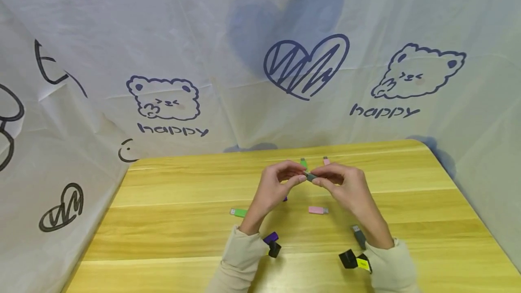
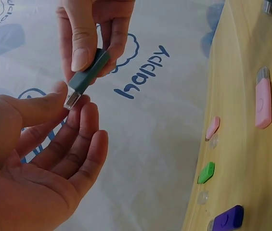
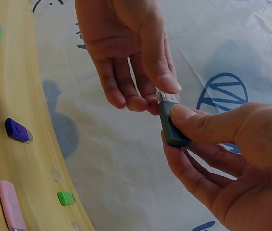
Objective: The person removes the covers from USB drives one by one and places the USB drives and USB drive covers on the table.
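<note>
Over the table, a dark green USB stick [image 1: 311,177] is held between both hands. My right hand [image 1: 345,184] pinches its dark body between thumb and fingers, plainly seen in the right wrist view, where the stick [image 3: 172,127] points its plug end upward. At that end the left hand [image 1: 277,183] pinches the clear-covered plug with thumb and forefinger. In the left wrist view the clear end of the stick [image 2: 71,98] shows between the left fingertips; the other left fingers are spread and loosely bent.
On the wooden table [image 1: 171,220] lie other USB sticks: a pink one [image 1: 317,210], a green one [image 1: 238,212], a dark one [image 1: 359,237] by the right forearm, and a purple one [image 3: 16,130]. Green [image 1: 303,163] and pink [image 1: 326,161] sticks lie near the back edge. A printed cloth [image 1: 228,116] hangs behind.
</note>
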The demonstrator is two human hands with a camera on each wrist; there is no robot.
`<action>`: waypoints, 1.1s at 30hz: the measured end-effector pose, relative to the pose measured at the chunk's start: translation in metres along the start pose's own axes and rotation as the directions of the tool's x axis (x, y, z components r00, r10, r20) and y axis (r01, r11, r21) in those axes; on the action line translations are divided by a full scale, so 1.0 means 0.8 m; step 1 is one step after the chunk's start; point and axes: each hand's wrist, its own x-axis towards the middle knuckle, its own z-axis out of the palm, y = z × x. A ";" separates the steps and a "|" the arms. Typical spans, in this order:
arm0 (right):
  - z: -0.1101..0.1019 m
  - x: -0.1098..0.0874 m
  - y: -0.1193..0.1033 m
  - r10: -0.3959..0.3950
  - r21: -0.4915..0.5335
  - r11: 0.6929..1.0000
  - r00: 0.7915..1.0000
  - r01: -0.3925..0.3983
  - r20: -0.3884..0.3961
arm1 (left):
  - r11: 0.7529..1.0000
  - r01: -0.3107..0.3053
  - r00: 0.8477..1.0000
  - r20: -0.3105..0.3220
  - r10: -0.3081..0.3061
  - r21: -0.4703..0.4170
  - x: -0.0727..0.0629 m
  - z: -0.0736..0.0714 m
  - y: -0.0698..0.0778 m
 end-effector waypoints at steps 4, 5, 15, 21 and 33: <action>0.003 0.000 -0.002 0.008 -0.005 1.000 1.000 -0.008 -0.002 | 1.000 0.004 1.000 -0.011 -0.004 0.000 0.000 0.001 0.000; 0.003 0.000 -0.002 0.009 -0.005 1.000 1.000 -0.009 -0.001 | 1.000 0.004 1.000 -0.016 -0.004 0.004 0.000 0.002 0.001; 0.004 0.000 -0.004 0.004 -0.009 1.000 1.000 -0.004 0.022 | 0.998 0.037 0.997 -0.067 -0.034 0.054 -0.002 0.000 0.002; -0.004 -0.001 -0.004 0.033 -0.021 0.999 0.999 -0.032 0.028 | 0.998 0.045 0.995 -0.093 -0.041 0.034 -0.003 -0.016 0.003; -0.014 0.000 0.009 0.071 -0.036 0.997 0.997 -0.070 0.043 | 0.997 0.079 0.985 -0.154 -0.077 0.001 -0.007 -0.055 -0.002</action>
